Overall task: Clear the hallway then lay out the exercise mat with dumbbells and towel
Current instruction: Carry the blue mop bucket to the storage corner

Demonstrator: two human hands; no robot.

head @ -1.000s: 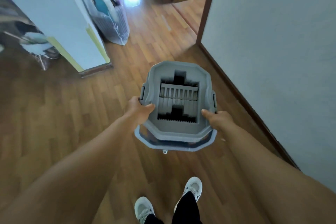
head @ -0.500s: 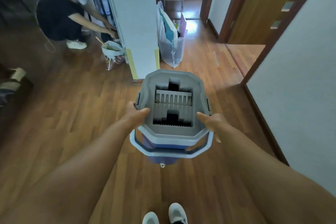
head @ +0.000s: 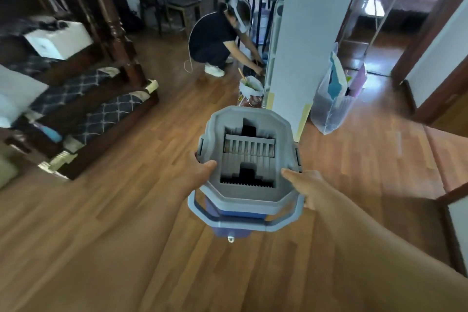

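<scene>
1. my left hand [head: 196, 172] clamps its fingers on the mop bucket [head: 220, 121] at its left rim.
2. my right hand [head: 306, 187] clamps the right rim.
3. the bucket hangs above the wooden floor [head: 126, 210].

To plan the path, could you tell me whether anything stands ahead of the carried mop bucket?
Yes: ahead of the mop bucket stands a white pillar with a small white bag at its foot, a crouching person just left.

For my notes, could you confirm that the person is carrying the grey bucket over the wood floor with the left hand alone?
Not quite: the head view shows both the left hand and the right hand gripping the bucket over the floor.
</scene>
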